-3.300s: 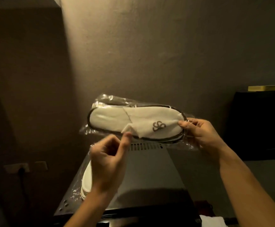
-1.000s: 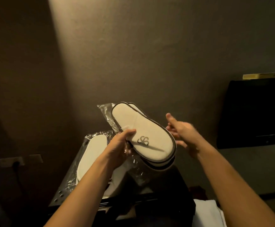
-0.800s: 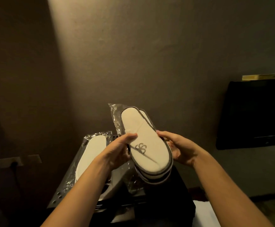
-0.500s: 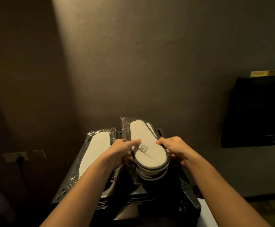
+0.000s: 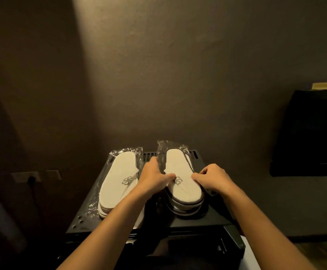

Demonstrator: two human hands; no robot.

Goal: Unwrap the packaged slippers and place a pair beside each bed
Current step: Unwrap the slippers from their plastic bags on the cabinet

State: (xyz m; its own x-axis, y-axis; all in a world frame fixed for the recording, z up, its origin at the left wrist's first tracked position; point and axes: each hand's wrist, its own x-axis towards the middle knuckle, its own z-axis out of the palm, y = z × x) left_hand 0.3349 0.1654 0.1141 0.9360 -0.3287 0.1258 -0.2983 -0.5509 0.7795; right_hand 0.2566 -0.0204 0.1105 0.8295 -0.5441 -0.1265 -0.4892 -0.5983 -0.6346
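Two pairs of white slippers with dark trim lie side by side on a dark metal box top (image 5: pixel 213 215). The right pair (image 5: pixel 180 184) sticks halfway out of its clear plastic wrapper (image 5: pixel 161 147), which bunches at the far end. My left hand (image 5: pixel 153 178) grips this pair's left edge, thumb beside the logo. My right hand (image 5: pixel 211 178) pinches its right edge. The left pair (image 5: pixel 117 180) lies still inside its clear wrapper, untouched.
The box stands against a plain wall. A wall socket with a plugged cable (image 5: pixel 30 177) sits low at the left. A dark screen (image 5: pixel 311 133) hangs at the right, with a yellowish object (image 5: pixel 326 85) on top. Something white (image 5: pixel 250 256) shows at the bottom right.
The half-unwrapped pair has come down from mid-air onto the box top, toes turned toward me. My right hand, off the pair a second ago, now holds its right edge.
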